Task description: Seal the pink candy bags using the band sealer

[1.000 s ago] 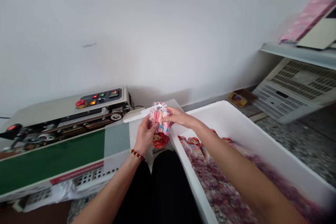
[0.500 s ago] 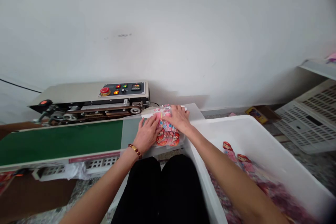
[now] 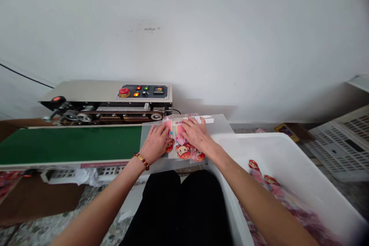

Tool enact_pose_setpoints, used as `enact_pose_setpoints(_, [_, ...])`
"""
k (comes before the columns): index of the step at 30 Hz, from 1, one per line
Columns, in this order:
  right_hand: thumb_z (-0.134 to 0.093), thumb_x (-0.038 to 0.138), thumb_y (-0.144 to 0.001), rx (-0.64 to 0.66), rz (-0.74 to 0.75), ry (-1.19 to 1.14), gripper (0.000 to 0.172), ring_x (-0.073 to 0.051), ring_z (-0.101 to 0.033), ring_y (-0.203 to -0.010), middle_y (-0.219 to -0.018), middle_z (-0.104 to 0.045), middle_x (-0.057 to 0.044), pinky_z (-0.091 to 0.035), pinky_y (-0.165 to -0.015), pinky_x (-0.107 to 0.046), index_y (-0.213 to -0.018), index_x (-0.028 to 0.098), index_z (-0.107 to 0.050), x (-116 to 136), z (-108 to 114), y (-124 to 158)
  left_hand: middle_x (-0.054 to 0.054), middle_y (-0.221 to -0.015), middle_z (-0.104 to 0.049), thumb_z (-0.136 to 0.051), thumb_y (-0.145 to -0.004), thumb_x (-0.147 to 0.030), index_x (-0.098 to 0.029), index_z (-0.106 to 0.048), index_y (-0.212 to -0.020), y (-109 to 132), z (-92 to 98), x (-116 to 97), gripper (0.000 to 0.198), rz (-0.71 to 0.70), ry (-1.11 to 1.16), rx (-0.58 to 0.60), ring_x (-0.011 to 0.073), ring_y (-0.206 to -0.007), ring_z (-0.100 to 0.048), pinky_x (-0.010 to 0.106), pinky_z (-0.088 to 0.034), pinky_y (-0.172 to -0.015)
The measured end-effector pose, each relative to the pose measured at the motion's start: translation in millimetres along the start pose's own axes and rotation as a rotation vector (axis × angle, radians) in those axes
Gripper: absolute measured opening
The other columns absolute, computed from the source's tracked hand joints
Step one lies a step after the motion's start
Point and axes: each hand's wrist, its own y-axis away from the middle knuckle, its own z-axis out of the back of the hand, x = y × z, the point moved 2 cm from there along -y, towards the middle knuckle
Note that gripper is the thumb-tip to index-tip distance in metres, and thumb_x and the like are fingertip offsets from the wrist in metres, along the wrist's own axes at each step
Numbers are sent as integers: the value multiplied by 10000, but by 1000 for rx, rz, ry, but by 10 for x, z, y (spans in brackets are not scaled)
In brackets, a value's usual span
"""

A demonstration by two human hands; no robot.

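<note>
Several clear plastic packets, each with a red-haired cartoon doll in pink, lie on a translucent board beside a green conveyor belt (image 3: 86, 142). My left hand (image 3: 155, 142) rests flat over the left packet (image 3: 170, 145), its fingers stretched across it and hiding much of it. My right hand (image 3: 197, 133) lies with fingers spread on the middle packet (image 3: 183, 151), which overlaps another packet (image 3: 198, 156) to its right. A narrow gap parts the left packet from the middle one. White strips (image 3: 205, 119) lie beyond my right fingertips.
A sealing machine (image 3: 100, 92) with lit buttons and a red knob stands behind the belt, against the wall. At right, a white tub (image 3: 276, 142) holds many similar packets. A slatted plastic crate (image 3: 343, 146) and a small box (image 3: 288, 130) lie farther right.
The left packet has come apart from the others, leftward under my left hand. My right hand now lies across the middle packet. The view has turned slightly left.
</note>
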Motion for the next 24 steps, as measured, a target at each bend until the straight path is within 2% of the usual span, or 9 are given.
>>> enact_pose_setpoints(3, [-500,320,-1041,-13,32,50,286,-318,-469,-1340,-1372,-646,-106,-134,-1183,-663,-1242,222,-677,1,-56,-3,212,-1488,-527,-524,-971,-287,-125,-558,-1362,110,28,213,425,18,9,1,339,-1375,-511,594,-339,-1192])
enact_pose_setpoints(8, [-488,355,-1053,-44,51,90,275,-315,-490,-1288,-1290,-679,-104,-105,-1189,-692,-1162,217,-699,148,-113,-161,186,-1469,-558,-514,-954,-276,-183,-605,-1312,346,172,736,382,90,-14,29,326,-1365,-529,628,-301,-1192])
enact_pose_setpoints(10, [-509,369,-1045,-50,47,92,265,-309,-521,-1225,-1238,-693,-105,-113,-1189,-691,-1150,217,-699,245,-120,-236,192,-1449,-575,-503,-950,-259,-178,-617,-1295,381,226,789,373,161,-52,-21,351,-1358,-532,678,-254,-1189])
enact_pose_setpoints(11, [-514,372,-1042,-50,48,90,263,-305,-533,-1197,-1223,-695,-106,-122,-1187,-689,-1151,215,-696,288,-118,-266,196,-1428,-591,-480,-957,-245,-169,-623,-1284,369,237,742,364,179,-54,-58,352,-1346,-541,684,-244,-1189])
enact_pose_setpoints(13, [-493,359,-1050,-47,49,81,268,-297,-546,-1167,-1233,-689,-108,-145,-1180,-684,-1168,211,-682,341,-101,-292,191,-1402,-613,-422,-981,-215,-154,-619,-1283,286,205,513,366,137,1,-107,318,-1328,-562,632,-272,-1204])
enact_pose_setpoints(15, [-446,304,-1063,-46,19,75,271,-291,-553,-1164,-1269,-680,-109,-151,-1174,-681,-1183,213,-671,322,-62,-258,177,-1426,-599,-418,-991,-216,-148,-583,-1336,159,121,202,388,24,100,-95,278,-1347,-550,553,-321,-1212])
enact_pose_setpoints(18, [-395,204,-1056,-41,-52,83,305,-296,-539,-1218,-1310,-672,-111,-97,-1173,-688,-1195,214,-667,191,31,-105,197,-1501,-525,-512,-961,-237,-102,-513,-1413,8,-1,-108,472,-38,147,-48,306,-1423,-470,554,-336,-1212])
enact_pose_setpoints(21, [-380,179,-1047,5,-56,73,332,-301,-513,-1272,-1313,-678,-105,-78,-1170,-664,-1202,213,-672,93,125,16,201,-1510,-512,-527,-954,-220,-92,-527,-1399,-19,-49,-130,463,-39,140,-16,324,-1444,-440,575,-320,-1219])
enact_pose_setpoints(24, [-371,173,-1040,50,-52,60,343,-278,-551,-1209,-1268,-697,-102,-203,-1138,-557,-1168,218,-686,133,165,-77,196,-1525,-496,-533,-957,-220,-104,-512,-1418,42,-52,-65,477,-65,141,-4,319,-1458,-424,567,-313,-1228])
